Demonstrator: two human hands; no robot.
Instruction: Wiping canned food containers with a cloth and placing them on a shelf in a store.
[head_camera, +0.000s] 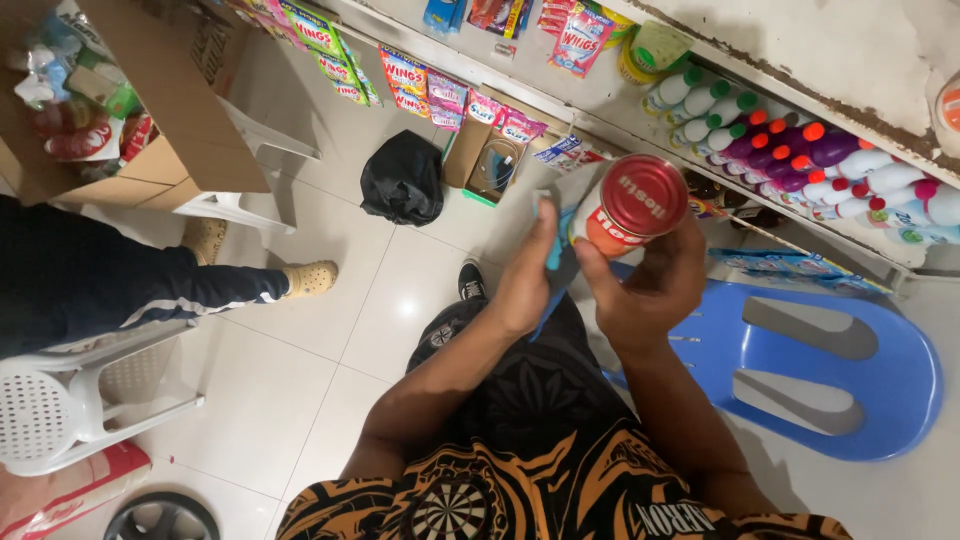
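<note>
Your right hand (650, 290) is clamped around a can (628, 208) with a red lid, holding it up in front of you, tilted so the lid faces you. Your left hand (527, 272) presses a blue cloth (556, 225) against the can's left side. Below them is a blue chair (860, 370). Bottles (800, 150) fill the shelf (780, 50) at the right. A black bag (402, 178) lies on the floor (330, 330), and another person's leg (150, 285) shows at the left.

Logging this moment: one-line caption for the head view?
Right hand holds a red-lidded can while left hand presses a blue cloth against it.
</note>
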